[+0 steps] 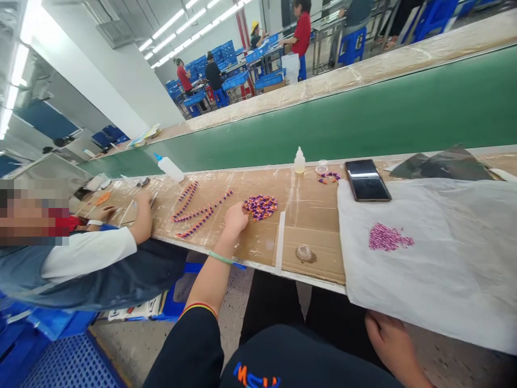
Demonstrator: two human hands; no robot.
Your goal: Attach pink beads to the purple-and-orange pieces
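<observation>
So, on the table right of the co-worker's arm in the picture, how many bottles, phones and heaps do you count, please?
Bottles: 2 (blue-tipped bottle, small bottle)
Heaps: 2 (orange-and-purple heap, pink heap)
Phone: 1
Total: 5

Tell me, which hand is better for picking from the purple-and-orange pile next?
Probably the left hand: it's right at the purple-and-orange pile. The right hand is low, below the white sheet's front edge.

We look from the wearer's head, forward and down across the workbench [311, 205], in a wide, tilted view. We sit close above the dark shirt [283, 350] at bottom centre, with the left hand [236, 218] near mid-frame and the right hand [390, 339] lower right; distant workers [302, 33] show at upper centre.
</observation>
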